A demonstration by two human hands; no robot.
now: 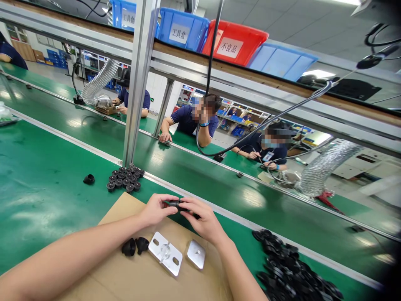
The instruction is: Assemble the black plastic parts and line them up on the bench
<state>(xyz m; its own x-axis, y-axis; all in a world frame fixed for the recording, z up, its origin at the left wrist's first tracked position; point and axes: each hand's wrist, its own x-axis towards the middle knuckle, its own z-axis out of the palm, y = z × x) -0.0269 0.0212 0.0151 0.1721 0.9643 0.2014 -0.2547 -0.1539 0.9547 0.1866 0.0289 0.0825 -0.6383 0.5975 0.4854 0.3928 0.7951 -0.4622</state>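
Observation:
My left hand [156,209] and my right hand [202,217] meet above a brown cardboard sheet [131,276], both pinching one small black part [174,204] between their fingertips. Below them on the cardboard lie two black rubber pieces [134,246], a silver metal plate with slots [165,253] and a smaller silver square plate [196,253]. A neat cluster of black round parts [125,179] sits on the green table beyond my left hand. A loose heap of black parts [288,267] lies to the right of my right forearm.
A single black piece [89,179] rests on the green table [40,196]. An aluminium post [138,83] rises behind the cluster. A green conveyor belt [194,175] runs past. Three people sit across it. Blue and red bins [233,42] stand on the overhead shelf.

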